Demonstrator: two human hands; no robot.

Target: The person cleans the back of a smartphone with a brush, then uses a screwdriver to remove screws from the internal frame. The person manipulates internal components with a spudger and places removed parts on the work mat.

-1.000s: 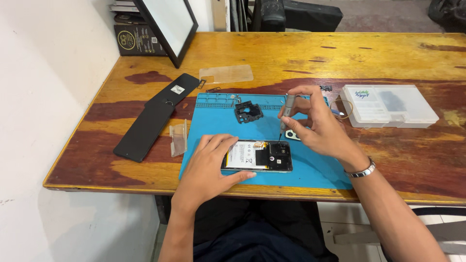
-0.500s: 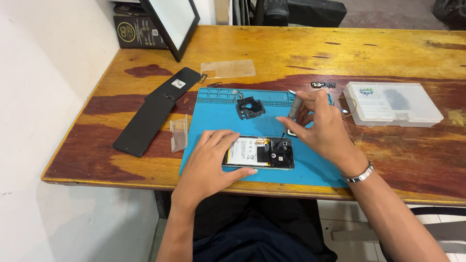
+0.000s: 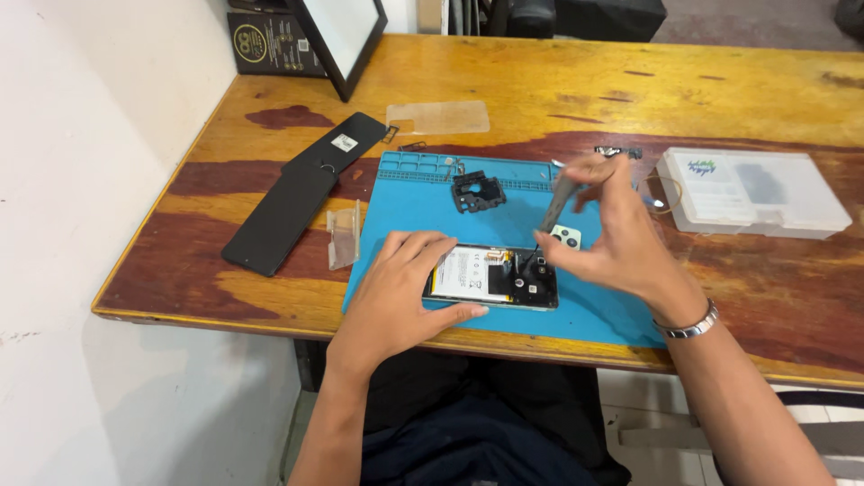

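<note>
Left hand [image 3: 396, 292]: lies flat, fingers spread, pressing the opened phone [image 3: 490, 276] down at its left end.
Right hand [image 3: 612, 236]: fingers pinched on a slim screwdriver [image 3: 551, 216], its tip down on the phone's dark camera end.
Phone: near the front edge of the blue mat [image 3: 423, 207], itself at the table's front edge.
Clear plastic box [image 3: 751, 191]: lid closed, toward the table's right edge; contents too blurred to tell.
Black frame part [image 3: 477, 192]: near the mat's back edge.
Black back covers [image 3: 301, 191]: left of the mat.

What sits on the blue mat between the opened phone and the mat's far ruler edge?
In the head view, a black plastic cover piece lies on the blue mat, between the opened phone and the far edge.
</note>
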